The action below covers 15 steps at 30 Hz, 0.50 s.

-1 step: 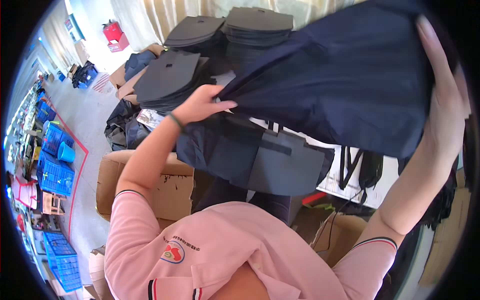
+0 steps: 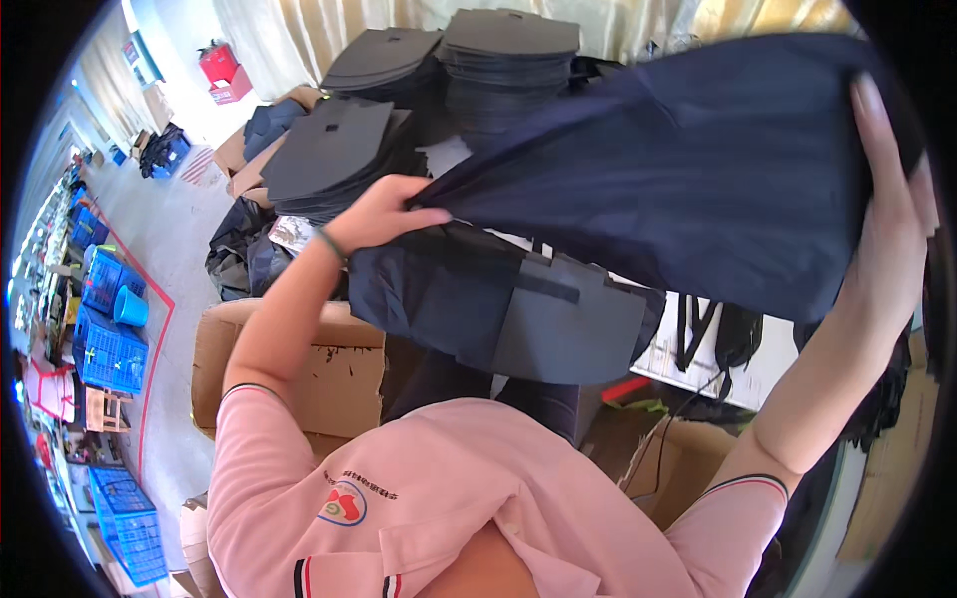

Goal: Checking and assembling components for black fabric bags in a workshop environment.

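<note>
A large piece of dark navy fabric (image 2: 688, 169) is stretched between my hands above the table. My left hand (image 2: 389, 211) pinches its gathered left corner between thumb and fingers. At the far right, my right hand (image 2: 897, 199) grips the broad right edge, with some fingers hidden behind the cloth. Below it, near my lap, lies another dark fabric piece (image 2: 429, 294), with a stiff dark grey panel (image 2: 573, 324) on its right part. Just beyond my left hand rises a stack of dark grey panels (image 2: 324, 154).
Two more panel stacks (image 2: 384, 58) (image 2: 510, 45) stand at the back, before a pale curtain (image 2: 638, 22). Open cardboard boxes (image 2: 344, 389) (image 2: 688, 463) flank my lap. Black straps (image 2: 693, 334) lie on the white tabletop (image 2: 663, 359). Blue crates (image 2: 110, 349) line the floor at left.
The upper edge of the navy fabric has dropped, showing more curtain behind it. My left hand has shifted slightly left and my right hand has come down a little, both still gripping the fabric.
</note>
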Tool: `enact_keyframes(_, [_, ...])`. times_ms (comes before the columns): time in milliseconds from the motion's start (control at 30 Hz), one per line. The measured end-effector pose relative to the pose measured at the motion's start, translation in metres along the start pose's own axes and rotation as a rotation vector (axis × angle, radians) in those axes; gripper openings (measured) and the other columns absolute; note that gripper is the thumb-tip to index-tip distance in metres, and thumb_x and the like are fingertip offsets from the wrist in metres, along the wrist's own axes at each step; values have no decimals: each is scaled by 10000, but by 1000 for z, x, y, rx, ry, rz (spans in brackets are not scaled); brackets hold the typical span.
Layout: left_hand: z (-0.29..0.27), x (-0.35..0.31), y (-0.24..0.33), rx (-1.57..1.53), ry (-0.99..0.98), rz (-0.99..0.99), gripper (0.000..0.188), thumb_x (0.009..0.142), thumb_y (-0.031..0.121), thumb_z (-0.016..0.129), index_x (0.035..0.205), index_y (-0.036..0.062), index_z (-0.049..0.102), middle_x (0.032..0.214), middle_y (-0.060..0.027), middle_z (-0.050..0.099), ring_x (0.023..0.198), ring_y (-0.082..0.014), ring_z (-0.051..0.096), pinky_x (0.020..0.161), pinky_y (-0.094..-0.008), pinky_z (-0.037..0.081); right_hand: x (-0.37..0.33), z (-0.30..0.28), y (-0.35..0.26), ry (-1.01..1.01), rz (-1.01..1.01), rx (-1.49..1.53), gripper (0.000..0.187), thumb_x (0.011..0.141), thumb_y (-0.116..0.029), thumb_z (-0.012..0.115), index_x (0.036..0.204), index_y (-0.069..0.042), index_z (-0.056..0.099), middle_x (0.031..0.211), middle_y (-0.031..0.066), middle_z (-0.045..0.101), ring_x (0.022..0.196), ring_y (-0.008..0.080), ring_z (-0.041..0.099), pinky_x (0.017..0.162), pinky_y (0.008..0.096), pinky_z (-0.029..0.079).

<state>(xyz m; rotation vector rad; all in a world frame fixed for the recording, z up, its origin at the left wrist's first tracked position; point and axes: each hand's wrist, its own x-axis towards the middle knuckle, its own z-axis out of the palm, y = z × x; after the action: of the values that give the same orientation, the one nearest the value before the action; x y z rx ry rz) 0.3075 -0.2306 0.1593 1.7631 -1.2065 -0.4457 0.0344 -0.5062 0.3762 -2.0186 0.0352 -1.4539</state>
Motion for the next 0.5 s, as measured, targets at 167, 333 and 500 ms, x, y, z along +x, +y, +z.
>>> enact_keyframes(167, [-53,-69,-20,295,-257,-226,301,836,176,744,785,-39,540,648,-64,426,658,-93,389,590,-306,362,-92,-44,60,112,392,-272,331,943,-257,655,1128,18,668,1052,84,681,940,128,607,884,284,472])
enact_keyframes(333, [-65,-89,-45,261,-273,-374,327,825,204,742,770,-41,532,643,-112,421,634,-137,406,593,-329,376,-220,-33,135,-73,672,-251,266,957,-235,637,1040,16,668,939,39,675,860,112,575,820,280,469])
enact_keyframes(500, [-51,-67,-102,596,-234,-326,352,791,287,750,813,-37,616,729,-223,591,706,-398,553,662,-423,443,-290,-3,205,-108,743,-88,209,935,-164,656,987,38,677,863,31,683,804,93,572,766,266,469])
